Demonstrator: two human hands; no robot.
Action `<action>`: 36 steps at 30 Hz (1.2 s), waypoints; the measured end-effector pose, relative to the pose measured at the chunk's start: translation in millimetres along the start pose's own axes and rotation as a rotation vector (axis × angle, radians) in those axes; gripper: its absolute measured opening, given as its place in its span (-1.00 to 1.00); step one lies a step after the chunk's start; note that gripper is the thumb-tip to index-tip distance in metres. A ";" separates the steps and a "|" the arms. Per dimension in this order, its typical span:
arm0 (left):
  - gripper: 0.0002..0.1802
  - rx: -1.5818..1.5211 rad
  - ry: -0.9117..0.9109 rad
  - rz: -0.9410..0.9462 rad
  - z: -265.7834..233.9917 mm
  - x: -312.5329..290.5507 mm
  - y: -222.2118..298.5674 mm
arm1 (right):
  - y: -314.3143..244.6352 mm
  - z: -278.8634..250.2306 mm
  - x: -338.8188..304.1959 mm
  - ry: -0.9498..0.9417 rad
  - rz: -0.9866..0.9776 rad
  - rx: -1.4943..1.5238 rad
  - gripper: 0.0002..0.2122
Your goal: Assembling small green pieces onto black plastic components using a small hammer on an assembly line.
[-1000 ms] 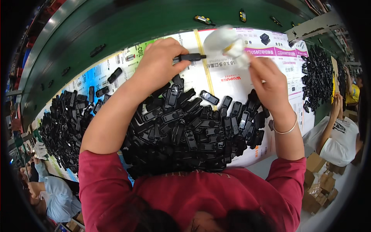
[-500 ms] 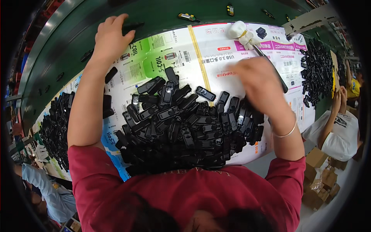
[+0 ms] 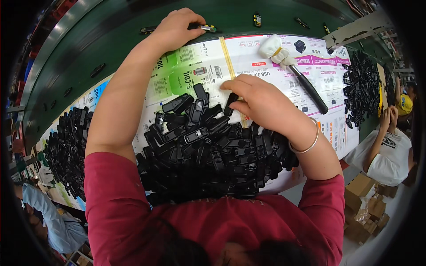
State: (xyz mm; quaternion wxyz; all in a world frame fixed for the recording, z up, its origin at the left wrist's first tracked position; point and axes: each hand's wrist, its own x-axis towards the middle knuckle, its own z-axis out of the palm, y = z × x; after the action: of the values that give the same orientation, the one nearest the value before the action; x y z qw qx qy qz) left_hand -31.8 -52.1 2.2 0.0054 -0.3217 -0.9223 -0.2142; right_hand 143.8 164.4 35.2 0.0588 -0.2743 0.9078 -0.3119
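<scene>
- Simultaneously, the left hand pinches a board beyond the pile.
- The right hand grips a case at the pile's far edge.
- A mallet lies right of the pile.

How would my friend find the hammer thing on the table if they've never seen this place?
Start at the long green surface along the top, then look at the printed sheets just below it. Up and right from the right hand lies the hammer, its black handle slanting down rightward; unlike the black pieces heaped nearby, it has a bulky white wrapped head.
</scene>
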 end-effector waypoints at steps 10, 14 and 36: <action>-0.72 -0.026 0.071 0.152 10.5 -60.3 54.6 | 40.5 -11.1 -14.3 0.224 -0.215 -0.445 -0.79; -0.70 -0.084 0.112 0.141 14.0 -74.8 57.8 | 33.6 -12.5 -20.4 0.227 -0.203 -0.333 -0.70; -0.70 -0.135 0.076 0.089 11.7 -85.0 60.8 | 21.3 1.1 39.2 0.126 0.109 -0.073 -0.78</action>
State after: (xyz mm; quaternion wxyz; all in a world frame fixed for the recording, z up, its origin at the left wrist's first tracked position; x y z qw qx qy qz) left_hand 73.4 -55.0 2.9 0.0283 -0.3535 -0.8897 -0.2874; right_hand 101.2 156.8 24.1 0.0085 -0.2065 0.9340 -0.2915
